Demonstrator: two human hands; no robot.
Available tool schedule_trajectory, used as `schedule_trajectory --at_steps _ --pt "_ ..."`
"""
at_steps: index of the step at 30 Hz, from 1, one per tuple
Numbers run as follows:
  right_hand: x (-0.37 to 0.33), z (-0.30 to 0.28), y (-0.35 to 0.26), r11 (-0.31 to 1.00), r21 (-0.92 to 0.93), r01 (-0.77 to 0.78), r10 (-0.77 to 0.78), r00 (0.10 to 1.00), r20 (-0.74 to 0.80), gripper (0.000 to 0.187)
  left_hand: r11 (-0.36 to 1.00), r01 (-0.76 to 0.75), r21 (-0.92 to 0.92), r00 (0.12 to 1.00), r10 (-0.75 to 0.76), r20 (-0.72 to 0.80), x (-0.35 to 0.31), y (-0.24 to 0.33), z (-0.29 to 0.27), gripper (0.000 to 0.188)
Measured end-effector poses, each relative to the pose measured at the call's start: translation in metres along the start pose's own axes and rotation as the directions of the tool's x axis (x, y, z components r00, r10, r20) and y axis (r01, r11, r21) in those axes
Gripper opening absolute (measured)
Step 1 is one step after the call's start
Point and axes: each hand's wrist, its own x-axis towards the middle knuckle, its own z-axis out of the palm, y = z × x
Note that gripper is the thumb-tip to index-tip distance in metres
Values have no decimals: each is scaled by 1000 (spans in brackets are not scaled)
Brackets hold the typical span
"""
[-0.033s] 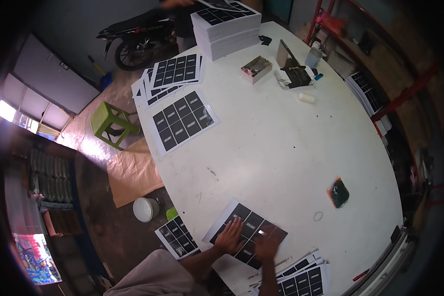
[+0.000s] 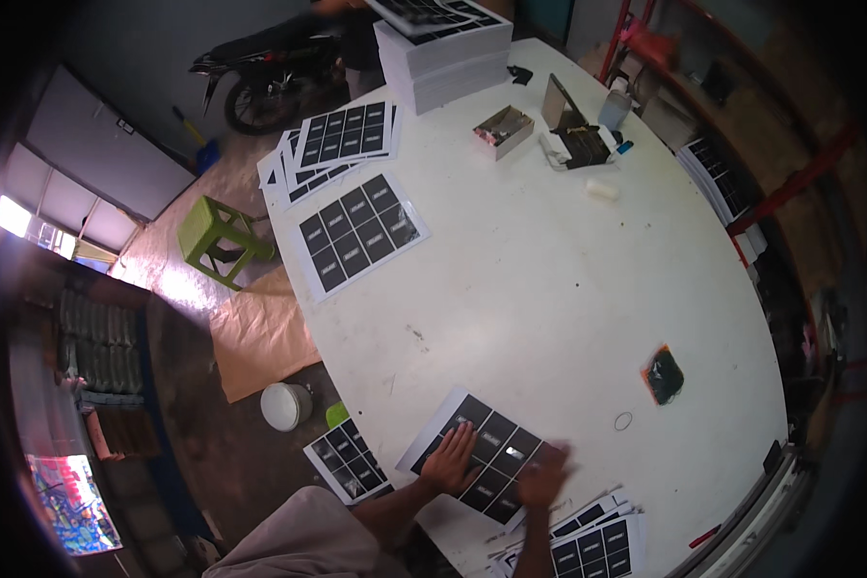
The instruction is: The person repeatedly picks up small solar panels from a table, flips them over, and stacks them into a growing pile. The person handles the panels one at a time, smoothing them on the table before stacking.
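Observation:
A white sheet printed with black rectangles (image 2: 496, 467) lies at the near edge of the white table. My left hand (image 2: 451, 464) rests flat on its left part, fingers stretched out. Over the sheet's right edge is my right hand (image 2: 544, 477), smeared by motion, so its fingers cannot be made out. Just right of my right forearm, a loose pile of similar printed sheets (image 2: 597, 551) overlaps at the table's front edge. Another printed sheet (image 2: 347, 462) shows beside my left forearm, past the table's left edge.
Further off on the table (image 2: 511, 289) lie a single printed sheet (image 2: 361, 236), a fanned pile (image 2: 345, 135) and a tall paper stack (image 2: 453, 72), with a person (image 2: 361, 48) beside it. A small open box (image 2: 503, 131), a bottle (image 2: 615, 106) and a green-black packet (image 2: 663, 376) stand or lie rightward.
My right hand has shifted right across the sheet to its edge. My left hand stays in place. At the far stack, the top sheet has lifted and moved left.

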Motion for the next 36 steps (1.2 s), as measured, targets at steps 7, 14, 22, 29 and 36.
schedule_trajectory --at_steps 7,14,22,29,36 --pt "13 3 -37 938 301 173 -15 886 -463 76 998 24 51 999 -27 46 6 -4 3 78" --pt "-5 34 28 983 56 176 -127 864 -488 74 1000 13 15 1000 -13 1 6 -7 1 76" --pt "11 -10 -17 906 286 312 -129 847 -515 68 1000 -3 31 999 1 51 5 -6 -3 78" --pt "53 -21 -16 967 233 100 -17 943 -334 74 999 -8 -38 1000 9 19 0 -15 25 86" --pt "-5 -91 -26 930 366 -19 16 1000 12 26 909 -173 -379 978 113 -175 -4 -21 2 105"
